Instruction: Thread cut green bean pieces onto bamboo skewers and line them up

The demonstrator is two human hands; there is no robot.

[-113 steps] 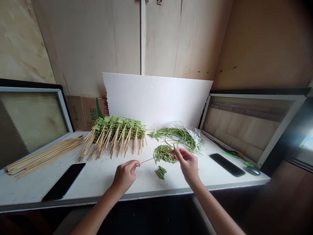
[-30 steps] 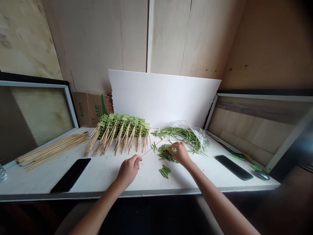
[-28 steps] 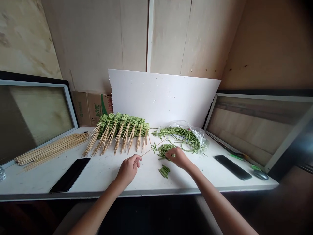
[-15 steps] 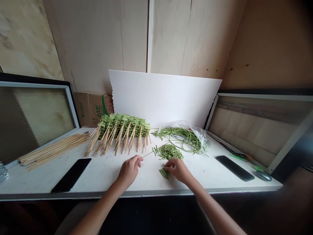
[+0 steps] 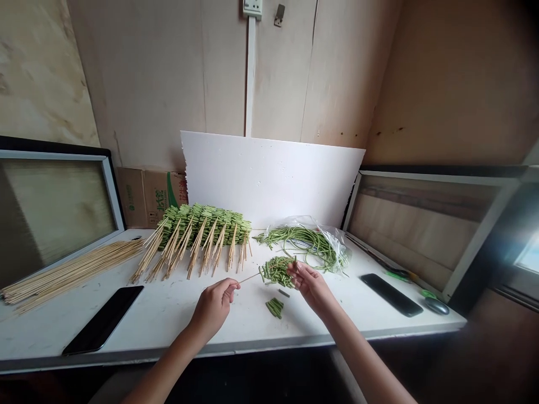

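Observation:
A thin wooden skewer (image 5: 249, 278) is pinched in my left hand (image 5: 214, 306), its far end reaching the cut green bean pieces. My right hand (image 5: 309, 283) holds a short bean piece (image 5: 295, 260) between thumb and fingers, beside the heap of cut pieces (image 5: 275, 271). A small row of bean pieces (image 5: 274, 308) lies nearer the front edge, with one loose piece (image 5: 283, 293) just behind it. Whether pieces are threaded on the skewer's tip is hard to tell against the heap.
Filled bean skewers (image 5: 206, 227) are stacked at the back left, bare skewers (image 5: 80, 269) left of them. Long beans (image 5: 303, 241) lie in a plastic bag. Phones rest at left (image 5: 105, 320) and right (image 5: 391, 294), near a mouse (image 5: 436, 306).
My right hand has lifted from the small row and moved up to the heap with a bean piece. The camera view has tilted up and shifted.

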